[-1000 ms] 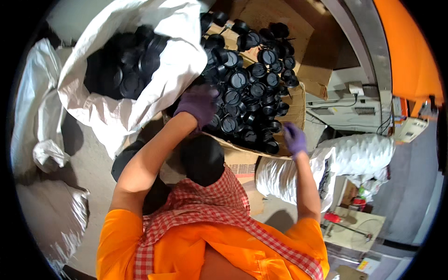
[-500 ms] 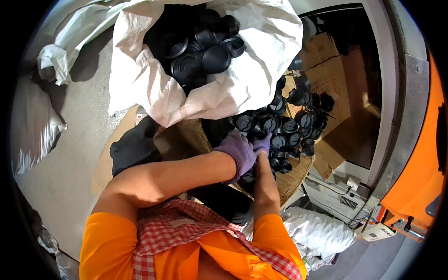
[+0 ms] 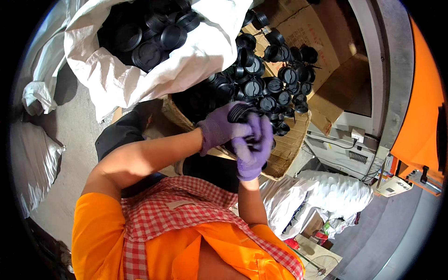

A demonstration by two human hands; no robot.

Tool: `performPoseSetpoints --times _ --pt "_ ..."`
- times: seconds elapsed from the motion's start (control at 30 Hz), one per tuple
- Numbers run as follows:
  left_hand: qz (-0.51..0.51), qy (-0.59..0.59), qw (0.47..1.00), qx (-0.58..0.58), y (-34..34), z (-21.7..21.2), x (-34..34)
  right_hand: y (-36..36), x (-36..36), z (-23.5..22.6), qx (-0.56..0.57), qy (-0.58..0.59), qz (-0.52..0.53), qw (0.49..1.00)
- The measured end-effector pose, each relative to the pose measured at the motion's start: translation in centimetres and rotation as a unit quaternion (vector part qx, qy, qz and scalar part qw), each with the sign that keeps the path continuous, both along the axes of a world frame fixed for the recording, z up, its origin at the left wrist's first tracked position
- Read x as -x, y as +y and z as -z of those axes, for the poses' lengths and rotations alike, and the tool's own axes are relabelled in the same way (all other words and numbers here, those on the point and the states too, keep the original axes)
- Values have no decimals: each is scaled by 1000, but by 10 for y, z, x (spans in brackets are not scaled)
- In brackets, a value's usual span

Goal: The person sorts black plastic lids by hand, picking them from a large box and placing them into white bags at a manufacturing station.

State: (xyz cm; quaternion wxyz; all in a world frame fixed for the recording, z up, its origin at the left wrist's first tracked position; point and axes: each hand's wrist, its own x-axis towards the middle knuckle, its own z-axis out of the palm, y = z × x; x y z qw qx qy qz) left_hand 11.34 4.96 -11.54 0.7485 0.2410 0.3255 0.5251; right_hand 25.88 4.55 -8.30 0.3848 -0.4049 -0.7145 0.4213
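Note:
Both of my hands wear purple gloves and meet over the near side of a cardboard box (image 3: 293,151). My left hand (image 3: 218,127) is closed round a ribbed, round black plastic cap (image 3: 240,112). Against it, my right hand (image 3: 254,151) has its fingers curled, slightly smeared by motion. Dark plastic shows between its fingers and palm, probably another cap or part of one; its shape is mostly hidden. Just beyond the hands lies a heap of black caps (image 3: 268,103) in the box, several hanging together in clusters on thin stems.
A white woven sack (image 3: 205,65) holding loose black caps (image 3: 147,55) stands open beyond my left hand. Another white sack (image 3: 39,163) is at the far left. To the right are white bags (image 3: 331,193), a machine frame (image 3: 396,93) and an orange panel (image 3: 422,107).
My hands have come up out of the heap, with a black cap now showing in the left. The view has shifted, so the sack and box appear further left and higher.

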Motion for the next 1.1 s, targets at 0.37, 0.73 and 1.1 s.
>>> performPoseSetpoints --times 0.37,0.73,1.1 --pt "-22 -222 964 146 -11 14 33 13 11 4 -14 -148 -98 984" --pt "158 476 804 -319 1 1 57 48 15 -31 -260 -440 -242 825" --pt "30 -232 968 -94 -1 5 67 47 29 -27 316 42 -213 924"
